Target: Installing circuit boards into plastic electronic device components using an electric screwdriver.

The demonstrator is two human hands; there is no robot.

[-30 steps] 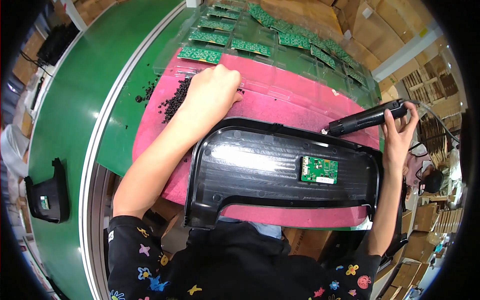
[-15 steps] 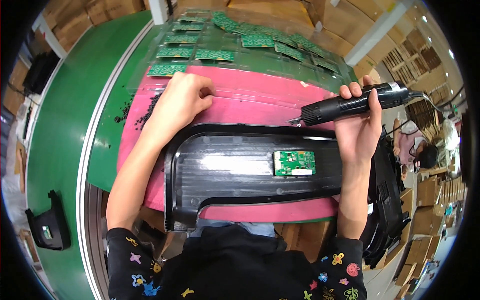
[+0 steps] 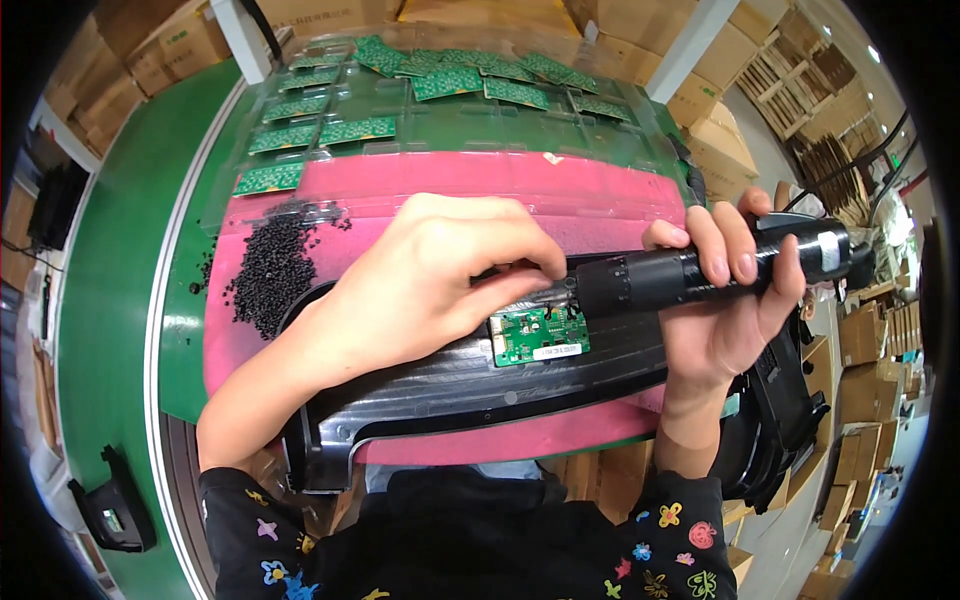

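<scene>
My right hand (image 3: pixel 715 325) is wrapped round a black electric screwdriver (image 3: pixel 635 284), its front end pointing left over a small green circuit board (image 3: pixel 540 336). The board lies inside a long black plastic housing (image 3: pixel 430 395). Thumb and fingers of my left hand (image 3: pixel 455 265) are pinched together beside the screwdriver's front end, above the board's upper edge; whatever they hold is too small or hidden to make out. The driver's tip is hard to see there. Left of that hand, a heap of small black screws (image 3: pixel 268 265) lies on the pink mat (image 3: pixel 490 437).
Beyond the mat, a clear plastic tray (image 3: pixel 400 143) carries several green circuit boards (image 3: pixel 447 84). More black plastic parts (image 3: pixel 775 430) are stacked at my right. Another black housing (image 3: pixel 112 505) with a board rests at the lower left, on the green surface (image 3: pixel 120 330). Cardboard boxes stand behind.
My left hand has moved right, from near the screws to above the circuit board. The screwdriver's front end has come down to the board. The view has shifted, uncovering the screw heap.
</scene>
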